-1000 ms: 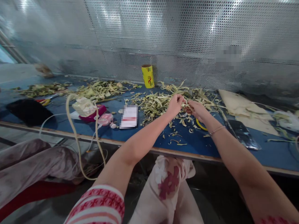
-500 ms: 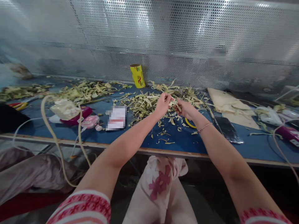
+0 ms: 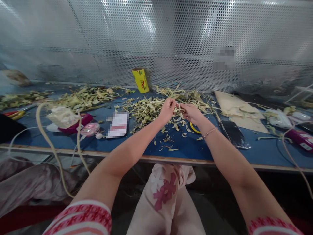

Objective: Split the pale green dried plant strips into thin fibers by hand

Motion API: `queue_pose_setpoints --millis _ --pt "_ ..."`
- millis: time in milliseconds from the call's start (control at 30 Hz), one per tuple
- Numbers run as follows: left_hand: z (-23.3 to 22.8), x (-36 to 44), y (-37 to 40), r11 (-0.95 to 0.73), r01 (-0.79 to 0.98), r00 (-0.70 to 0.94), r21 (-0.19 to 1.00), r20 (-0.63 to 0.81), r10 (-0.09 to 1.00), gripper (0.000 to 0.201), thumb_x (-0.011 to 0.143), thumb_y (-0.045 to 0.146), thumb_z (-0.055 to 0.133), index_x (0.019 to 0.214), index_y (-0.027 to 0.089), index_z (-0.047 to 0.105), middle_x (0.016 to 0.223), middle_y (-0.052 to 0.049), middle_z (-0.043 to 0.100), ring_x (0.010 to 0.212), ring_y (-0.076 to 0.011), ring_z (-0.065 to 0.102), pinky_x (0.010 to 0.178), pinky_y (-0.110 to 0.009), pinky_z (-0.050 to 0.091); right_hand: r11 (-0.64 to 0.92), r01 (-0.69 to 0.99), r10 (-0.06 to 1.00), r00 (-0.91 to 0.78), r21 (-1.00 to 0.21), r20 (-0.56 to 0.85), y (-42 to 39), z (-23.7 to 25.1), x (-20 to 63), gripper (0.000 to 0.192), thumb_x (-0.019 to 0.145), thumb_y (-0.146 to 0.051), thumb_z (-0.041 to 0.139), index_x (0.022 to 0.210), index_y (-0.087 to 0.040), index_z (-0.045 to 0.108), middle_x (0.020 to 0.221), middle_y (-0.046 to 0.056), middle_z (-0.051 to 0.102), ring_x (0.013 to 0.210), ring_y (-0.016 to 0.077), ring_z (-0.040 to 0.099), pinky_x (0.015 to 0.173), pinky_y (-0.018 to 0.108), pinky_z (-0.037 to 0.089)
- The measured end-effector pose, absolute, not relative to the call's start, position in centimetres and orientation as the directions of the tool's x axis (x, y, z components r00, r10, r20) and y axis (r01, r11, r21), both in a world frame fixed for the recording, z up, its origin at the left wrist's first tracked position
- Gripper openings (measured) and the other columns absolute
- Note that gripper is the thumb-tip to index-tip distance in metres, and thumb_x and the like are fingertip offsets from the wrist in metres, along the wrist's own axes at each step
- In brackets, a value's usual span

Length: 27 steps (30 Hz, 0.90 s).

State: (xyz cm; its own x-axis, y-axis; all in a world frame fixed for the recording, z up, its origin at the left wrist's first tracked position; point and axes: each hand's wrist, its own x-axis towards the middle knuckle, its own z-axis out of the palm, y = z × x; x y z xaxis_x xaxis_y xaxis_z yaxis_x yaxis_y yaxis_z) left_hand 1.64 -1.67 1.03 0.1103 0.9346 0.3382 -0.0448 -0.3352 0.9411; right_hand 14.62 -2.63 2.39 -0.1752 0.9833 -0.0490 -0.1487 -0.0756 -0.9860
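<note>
Both hands, left (image 3: 168, 110) and right (image 3: 191, 112), met fingertip to fingertip, pinching one strip (image 3: 178, 106). Arms reached forward over one scrap pile (image 3: 149, 109)

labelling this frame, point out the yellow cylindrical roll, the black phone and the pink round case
yellow cylindrical roll (image 3: 140, 80), head view, its printed side
black flat phone (image 3: 235, 134), head view, screen middle
pink round case (image 3: 89, 129), head view, its top

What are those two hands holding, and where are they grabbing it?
The left hand and right hand pinch a small pale strip between their fingertips, one at each end, above the pile of leaf scraps.
</note>
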Motion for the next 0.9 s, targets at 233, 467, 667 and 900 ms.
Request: queue_pose_setpoints --millis 233,467,667,900 --pt "1.1 1.5 -1.4 -0.31 0.052 0.062 0.949 0.307 0.95 0.015 0.094 0.023 0.045 0.08 0.019 0.045 0.076 0.0 0.057 0.06 -0.0083 0.048 0.058 -0.022 0.041 -0.04 -0.098 0.988 -0.15 -0.994 -0.025 -2.1 1.7 14.7 0.013 0.084 -0.022 0.059 0.073 -0.015 0.059 0.054 -0.004 0.051 0.039 0.0022 0.026 0.039 0.019 0.019" --pt "0.9 1.6 -1.6 -0.291 0.111 0.124 0.95 0.278 0.953 0.013 0.084 0.023 0.061 0.088 0.015 0.051 0.088 -0.004 0.059 0.072 -0.0105 0.056 0.061 -0.022 0.047 0.046 0.021 0.997 -0.06 -0.999 0.045 -1.4 1.3 14.7 0.006 0.078 -0.017 0.061 0.072 -0.015 0.062 0.043 -0.009 0.036 0.039 0.0042 0.026 0.041 0.02 0.019" --pt "-0.2 1.9 -1.0 -0.331 0.069 0.17 0.941 0.316 0.933 0.016 0.084 0.028 0.062 0.079 0.014 0.055 0.076 -0.002 0.059 0.065 -0.0085 0.055 0.059 -0.021 0.047 0.154 0.046 0.988 -0.017 -0.987 0.153 -1.3 1.1 14.8 0.01 0.076 -0.02 0.06 0.081 -0.016 0.066 0.04 -0.009 0.036 0.039 0.0056 0.026 0.043 0.021 0.018" --pt "0.1 2.1 -0.6 -0.169 -0.118 0.128 0.979 0.183 0.975 0.019 0.086 0.012 0.053 0.068 0.015 0.053 0.049 0.006 0.048 0.043 -0.0045 0.043 0.052 -0.02 0.04 0.283 0.034 0.959 -0.029 -0.959 0.282 -1.5 1.3 15.2 0.022 0.073 -0.019 0.056 0.09 -0.017 0.069 0.057 -0.004 0.053 0.046 0.0057 0.032 0.047 0.022 0.027"
